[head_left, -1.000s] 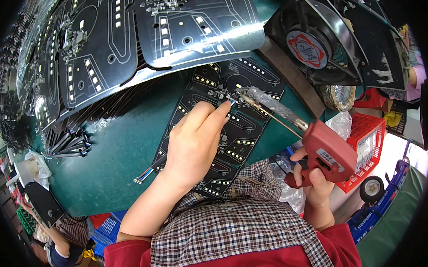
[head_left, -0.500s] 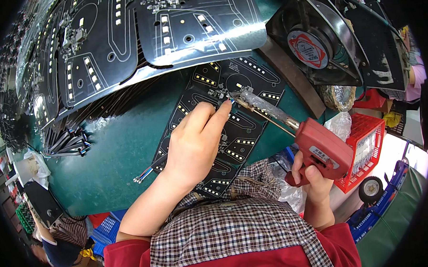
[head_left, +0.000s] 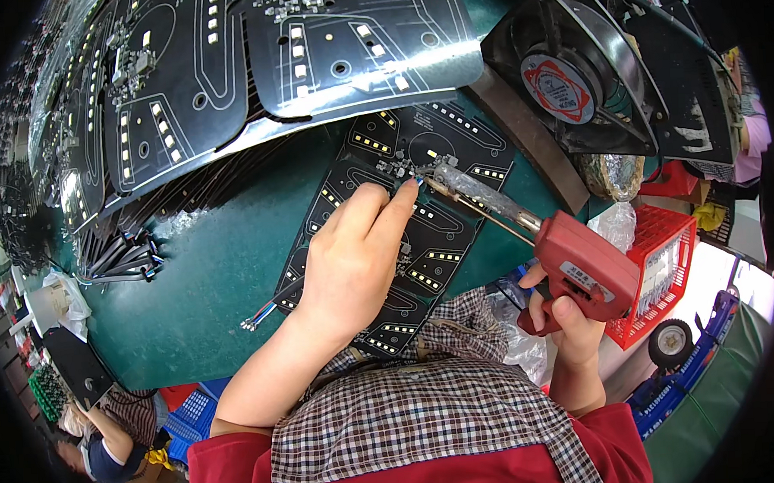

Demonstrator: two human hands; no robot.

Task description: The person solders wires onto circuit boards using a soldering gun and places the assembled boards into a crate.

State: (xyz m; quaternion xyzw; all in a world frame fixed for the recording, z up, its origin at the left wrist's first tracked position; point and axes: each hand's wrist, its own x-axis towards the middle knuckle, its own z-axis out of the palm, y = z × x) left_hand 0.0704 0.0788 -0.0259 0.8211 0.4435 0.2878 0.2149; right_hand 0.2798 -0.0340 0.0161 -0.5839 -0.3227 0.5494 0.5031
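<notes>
A black circuit board panel [head_left: 442,226] with rows of white and yellow LEDs lies slanted on the green table, its near end over my checked apron. My left hand [head_left: 353,260] is closed above it, thumb and forefinger pinching the thin wire ends of a black cable against the board. The cable's other end, with bare coloured wires [head_left: 259,316], sticks out beside my wrist. In my right hand [head_left: 567,316] is a red soldering gun [head_left: 587,263], gripped by its handle. Its tip meets the board right at my left fingertips; the joint itself is too small to make out.
A tall stack of black LED boards [head_left: 182,95] fills the far left, with a bundle of short black cables [head_left: 124,257] nearby. A fan [head_left: 562,87] stands at the far right. A red basket [head_left: 664,264] sits beyond the soldering gun. Another person's arm [head_left: 110,435] shows at lower left.
My right forefinger has lifted a little off the soldering gun's trigger. My left hand and the board stay put. The other person at lower left has shifted an arm.
</notes>
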